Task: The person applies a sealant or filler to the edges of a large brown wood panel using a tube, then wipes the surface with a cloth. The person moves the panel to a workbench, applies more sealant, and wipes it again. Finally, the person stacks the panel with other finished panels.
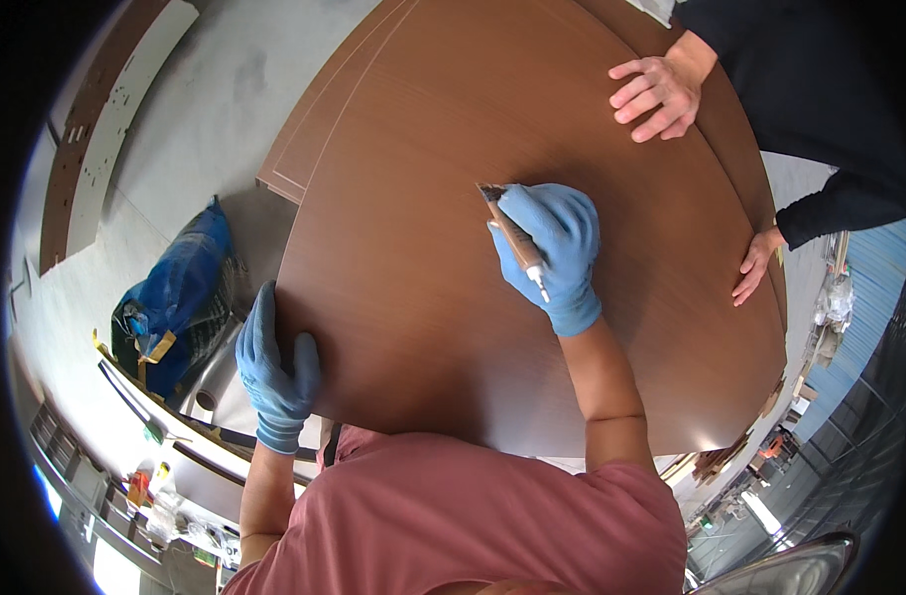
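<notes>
A large brown wood-grain panel [423, 260] lies before me. My right hand [553, 249], in a blue glove, is closed around a small brown tube [516, 238] with a white tip pointing back toward me. The tube's far, crimped end has dark marks and lies close to the panel's surface; whether it touches cannot be told. My left hand [280, 372], also in a blue glove, rests at the panel's left edge, with the thumb over the top face and the fingers along the edge.
Another person's hands [657, 97] rest on the panel's right side. More brown panels [289, 160] lie beneath. A blue sack [189, 286] stands on the floor at the left, near a roll [218, 379]. Long boards [110, 141] are at the upper left.
</notes>
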Tool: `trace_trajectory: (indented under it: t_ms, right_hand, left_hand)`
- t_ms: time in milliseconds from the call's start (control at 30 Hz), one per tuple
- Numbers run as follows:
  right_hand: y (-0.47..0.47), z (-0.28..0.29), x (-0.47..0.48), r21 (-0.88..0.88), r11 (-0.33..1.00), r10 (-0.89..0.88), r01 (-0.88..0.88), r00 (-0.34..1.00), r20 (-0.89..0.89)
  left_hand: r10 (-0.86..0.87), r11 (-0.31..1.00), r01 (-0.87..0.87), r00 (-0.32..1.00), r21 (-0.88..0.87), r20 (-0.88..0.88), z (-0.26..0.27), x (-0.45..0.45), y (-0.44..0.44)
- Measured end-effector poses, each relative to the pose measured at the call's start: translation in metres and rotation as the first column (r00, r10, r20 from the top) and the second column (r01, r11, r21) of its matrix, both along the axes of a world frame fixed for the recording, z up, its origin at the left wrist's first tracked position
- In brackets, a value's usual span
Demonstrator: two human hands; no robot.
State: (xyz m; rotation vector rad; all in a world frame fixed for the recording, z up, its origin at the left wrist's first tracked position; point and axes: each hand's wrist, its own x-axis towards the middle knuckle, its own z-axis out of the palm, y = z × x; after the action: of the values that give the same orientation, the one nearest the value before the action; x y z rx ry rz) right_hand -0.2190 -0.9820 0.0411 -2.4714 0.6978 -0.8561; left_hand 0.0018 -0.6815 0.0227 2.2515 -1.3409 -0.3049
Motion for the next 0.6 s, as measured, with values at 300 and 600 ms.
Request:
trace_trajectory:
  t_ms: [300, 600]
  right_hand:
    - [-0.005, -0.014, -0.017, 0.686, 0.697, -0.566, 0.210, 0.748, 0.346]
    - [-0.015, -0.014, -0.026, 0.728, 0.679, -0.516, 0.100, 0.770, 0.376]
  left_hand:
    - [0.018, 1.000, -0.017, 0.999, 0.018, -0.038, 0.003, -0.001, -0.004]
    - [0.000, 0.999, 0.000, 1.000, 0.038, -0.019, 0.002, 0.001, 0.000]
